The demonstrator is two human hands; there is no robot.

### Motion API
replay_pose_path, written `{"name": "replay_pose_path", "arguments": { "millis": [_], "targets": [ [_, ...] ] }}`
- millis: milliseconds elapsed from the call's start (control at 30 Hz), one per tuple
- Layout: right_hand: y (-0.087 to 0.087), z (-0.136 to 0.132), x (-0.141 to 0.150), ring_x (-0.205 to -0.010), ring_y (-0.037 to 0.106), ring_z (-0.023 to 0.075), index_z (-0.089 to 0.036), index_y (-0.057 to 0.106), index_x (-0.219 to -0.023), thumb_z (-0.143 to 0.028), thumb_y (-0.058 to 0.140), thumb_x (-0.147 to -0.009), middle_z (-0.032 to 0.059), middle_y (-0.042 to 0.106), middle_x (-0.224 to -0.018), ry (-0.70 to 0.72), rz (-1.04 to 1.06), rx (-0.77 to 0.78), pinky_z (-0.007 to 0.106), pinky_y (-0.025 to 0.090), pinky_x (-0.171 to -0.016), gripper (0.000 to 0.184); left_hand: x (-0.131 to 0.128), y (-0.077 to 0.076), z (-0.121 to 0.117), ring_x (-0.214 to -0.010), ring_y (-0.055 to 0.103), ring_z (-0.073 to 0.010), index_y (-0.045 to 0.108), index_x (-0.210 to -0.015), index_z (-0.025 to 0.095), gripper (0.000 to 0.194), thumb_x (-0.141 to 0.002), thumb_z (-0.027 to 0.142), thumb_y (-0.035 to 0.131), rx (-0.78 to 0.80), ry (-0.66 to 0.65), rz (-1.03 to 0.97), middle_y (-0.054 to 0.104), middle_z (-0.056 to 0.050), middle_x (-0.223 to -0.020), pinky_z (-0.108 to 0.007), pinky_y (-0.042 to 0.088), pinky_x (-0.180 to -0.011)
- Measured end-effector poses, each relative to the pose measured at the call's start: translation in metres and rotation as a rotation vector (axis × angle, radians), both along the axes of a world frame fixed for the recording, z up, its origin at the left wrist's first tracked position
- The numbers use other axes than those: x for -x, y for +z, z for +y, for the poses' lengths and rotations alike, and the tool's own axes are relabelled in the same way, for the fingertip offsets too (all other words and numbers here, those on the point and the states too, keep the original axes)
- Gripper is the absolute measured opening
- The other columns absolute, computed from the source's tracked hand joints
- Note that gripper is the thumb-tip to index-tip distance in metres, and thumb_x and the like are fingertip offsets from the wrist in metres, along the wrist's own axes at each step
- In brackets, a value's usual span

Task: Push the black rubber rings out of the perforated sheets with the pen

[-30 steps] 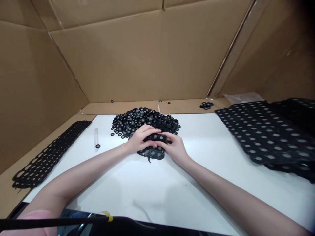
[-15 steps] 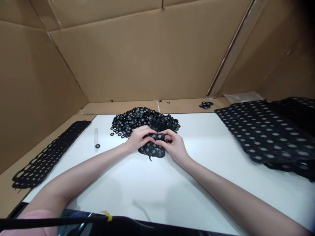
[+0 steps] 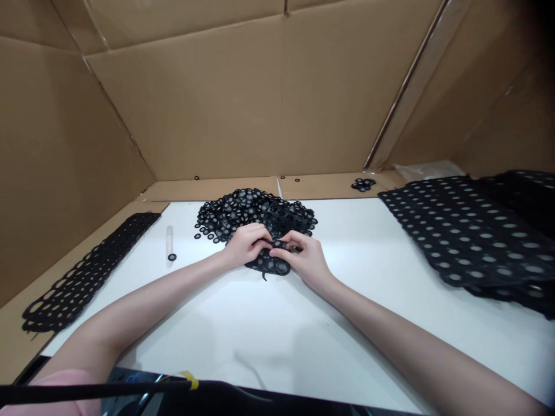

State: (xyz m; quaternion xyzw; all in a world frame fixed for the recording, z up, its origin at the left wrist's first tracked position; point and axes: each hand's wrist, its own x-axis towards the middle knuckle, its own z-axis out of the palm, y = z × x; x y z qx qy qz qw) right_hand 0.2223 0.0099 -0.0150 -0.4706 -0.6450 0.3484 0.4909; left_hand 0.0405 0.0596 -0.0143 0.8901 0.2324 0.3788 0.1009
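A small black rubber sheet (image 3: pixel 269 264) with rows of grey discs lies in front of me, a thin tail sticking out of its near edge. My left hand (image 3: pixel 248 245) pinches its far left part between thumb and fingers. On the far right part, my right hand (image 3: pixel 306 255) grips the same sheet, thumb and fingertips closed. The fingers partly cover the sheet's far edge. Just behind both hands rises a heap of loose black rings with grey centres (image 3: pixel 234 211).
Large perforated black sheets (image 3: pixel 468 231) are stacked at right, and punched-out black strips (image 3: pixel 95 266) lie at left. A clear tube (image 3: pixel 169 240) has one ring (image 3: pixel 172 257) by it. A small ring cluster (image 3: pixel 363 185) sits near the cardboard wall (image 3: pixel 217 104). A black bar (image 3: pixel 130 392) crosses the front.
The sheet's far part, raised and bent between my fingers before, now sits lower and flatter. Both hands have shifted only slightly, and the fingertips are a little further apart.
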Motion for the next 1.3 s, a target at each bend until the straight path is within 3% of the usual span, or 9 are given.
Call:
{"name": "replay_pose_path", "arguments": {
  "millis": [233, 400, 533, 733, 967, 1300],
  "targets": [
    [-0.0037, 0.0004, -0.0010, -0.059, 0.052, 0.0130, -0.017, 0.061, -0.071, -0.040, 0.070, -0.069, 0.0008, 0.061, -0.065, 0.023, 0.004, 0.008, 0.024, 0.041, -0.054, 0.025, 0.0021, 0.0031, -0.0006, -0.068, 0.055, -0.0138, 0.062, -0.075, 0.015, 0.014, -0.086, 0.023, 0.057, 0.114, -0.027, -0.040, 0.060, -0.003, -0.071, -0.025, 0.043, -0.065],
    [-0.0082, 0.0033, -0.0021, -0.055, 0.051, 0.0121, -0.016, 0.062, -0.072, -0.038, 0.072, -0.065, -0.0004, 0.061, -0.062, 0.049, 0.103, 0.117, 0.024, 0.040, -0.053, 0.025, 0.0045, 0.0043, 0.0014, -0.070, 0.056, -0.0152, 0.063, -0.082, 0.015, 0.020, -0.085, 0.034, 0.060, 0.130, -0.098, -0.025, 0.061, -0.004, -0.074, -0.026, 0.043, -0.067],
    [-0.0074, 0.0035, -0.0019, -0.058, 0.054, 0.0134, -0.016, 0.063, -0.073, -0.037, 0.074, -0.062, -0.0002, 0.062, -0.062, 0.063, 0.104, 0.125, 0.024, 0.042, -0.056, 0.026, 0.0034, 0.0044, 0.0005, -0.070, 0.057, -0.0151, 0.063, -0.082, 0.015, 0.019, -0.087, 0.033, 0.058, 0.104, -0.074, -0.017, 0.062, -0.004, -0.074, -0.026, 0.044, -0.068],
    [-0.0034, -0.0008, 0.0000, -0.061, 0.059, 0.0155, -0.017, 0.063, -0.073, -0.039, 0.070, -0.067, 0.0005, 0.065, -0.065, 0.042, -0.015, 0.020, 0.024, 0.042, -0.056, 0.023, 0.0017, 0.0018, -0.0028, -0.066, 0.056, -0.0136, 0.061, -0.075, 0.015, 0.009, -0.081, 0.023, 0.061, 0.055, 0.020, -0.016, 0.062, -0.002, -0.068, -0.024, 0.043, -0.065],
    [-0.0035, -0.0006, 0.0006, -0.062, 0.061, 0.0172, -0.018, 0.061, -0.071, -0.040, 0.067, -0.071, 0.0009, 0.066, -0.065, 0.052, -0.094, -0.060, 0.026, 0.044, -0.058, 0.023, 0.0013, 0.0007, -0.0045, -0.061, 0.054, -0.0134, 0.059, -0.068, 0.017, 0.013, -0.080, 0.022, 0.057, 0.005, 0.082, 0.025, 0.061, 0.000, -0.063, -0.026, 0.041, -0.065],
    [-0.0032, -0.0018, 0.0032, -0.067, 0.062, 0.0184, -0.020, 0.064, -0.067, -0.029, 0.067, -0.073, 0.0019, 0.070, -0.070, 0.045, -0.208, -0.149, 0.030, 0.046, -0.068, 0.011, 0.0016, -0.0024, -0.0023, -0.055, 0.048, -0.0123, 0.059, -0.062, 0.017, 0.011, -0.072, 0.014, 0.055, 0.072, 0.150, 0.029, 0.057, 0.002, -0.055, -0.026, 0.039, -0.063]
  ]
}}
